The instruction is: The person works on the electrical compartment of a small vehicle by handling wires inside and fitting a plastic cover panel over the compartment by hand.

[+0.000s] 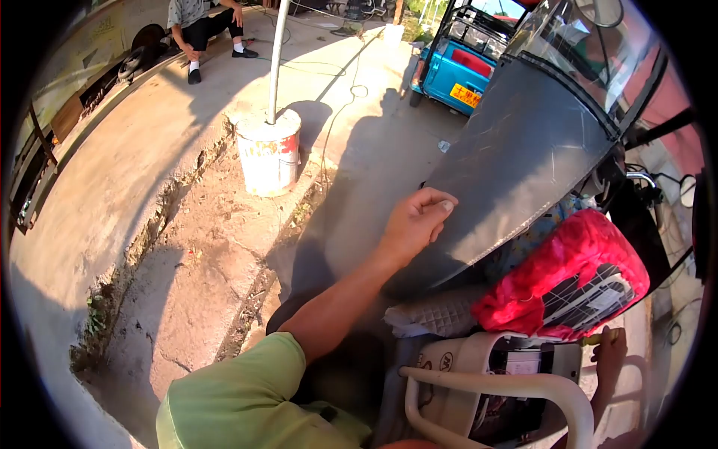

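Observation:
My left hand is raised in front of the grey front cover of a vehicle, its thumb and fingers pressed together; whatever is between them is too small to name. At the lower right, my right hand is by a yellowish handle, with its fingers around it. Beside that hand lies a red plush-covered seat with a wire grid in its middle. Below the seat is a beige housing, open on top, with wires and a labelled box inside. A cream tubular rail curves over the housing.
A white bucket holding an upright pole stands on broken concrete at the left. A person sits at the upper left. A blue three-wheeler with a yellow plate is parked at the top. A clear windshield rises at the upper right.

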Action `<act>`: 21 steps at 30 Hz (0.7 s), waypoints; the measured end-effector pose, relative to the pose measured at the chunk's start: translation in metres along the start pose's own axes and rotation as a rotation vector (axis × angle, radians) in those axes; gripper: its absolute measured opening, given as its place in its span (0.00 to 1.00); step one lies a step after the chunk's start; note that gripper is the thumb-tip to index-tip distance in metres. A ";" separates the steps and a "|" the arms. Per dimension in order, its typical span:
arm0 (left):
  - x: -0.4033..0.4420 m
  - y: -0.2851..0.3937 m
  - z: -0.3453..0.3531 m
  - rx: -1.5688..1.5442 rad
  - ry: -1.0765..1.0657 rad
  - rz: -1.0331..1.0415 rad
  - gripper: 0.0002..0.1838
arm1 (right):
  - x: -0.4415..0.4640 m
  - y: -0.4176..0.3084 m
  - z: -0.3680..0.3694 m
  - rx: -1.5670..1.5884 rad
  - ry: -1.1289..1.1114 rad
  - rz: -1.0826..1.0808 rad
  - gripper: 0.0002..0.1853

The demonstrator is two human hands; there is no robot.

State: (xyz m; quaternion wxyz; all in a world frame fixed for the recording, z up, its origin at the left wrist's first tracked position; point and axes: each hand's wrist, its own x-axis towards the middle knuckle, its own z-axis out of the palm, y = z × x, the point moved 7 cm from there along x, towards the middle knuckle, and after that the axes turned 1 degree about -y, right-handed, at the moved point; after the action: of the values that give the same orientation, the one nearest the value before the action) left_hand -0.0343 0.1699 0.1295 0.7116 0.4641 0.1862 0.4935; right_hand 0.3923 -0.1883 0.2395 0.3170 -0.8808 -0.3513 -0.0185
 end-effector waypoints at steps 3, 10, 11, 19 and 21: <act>0.002 -0.003 -0.002 -0.006 -0.020 0.021 0.11 | 0.001 0.000 -0.001 -0.156 0.071 -0.025 0.16; -0.003 0.002 -0.002 -0.004 0.019 0.020 0.10 | -0.002 -0.006 0.003 0.018 0.085 -0.193 0.15; -0.003 0.002 -0.002 -0.007 0.018 0.021 0.10 | 0.003 0.001 0.003 -0.005 0.089 -0.184 0.15; -0.003 0.007 -0.004 -0.002 0.029 0.015 0.10 | 0.005 -0.003 0.009 -0.099 0.260 -0.203 0.18; -0.001 0.002 -0.004 -0.023 0.018 -0.001 0.10 | 0.004 -0.010 0.007 -0.084 0.206 -0.240 0.19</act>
State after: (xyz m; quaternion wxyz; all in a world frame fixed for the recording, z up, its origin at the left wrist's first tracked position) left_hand -0.0386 0.1712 0.1291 0.7154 0.4514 0.1875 0.4994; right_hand 0.3876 -0.1769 0.2404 0.3099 -0.8384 -0.4185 -0.1610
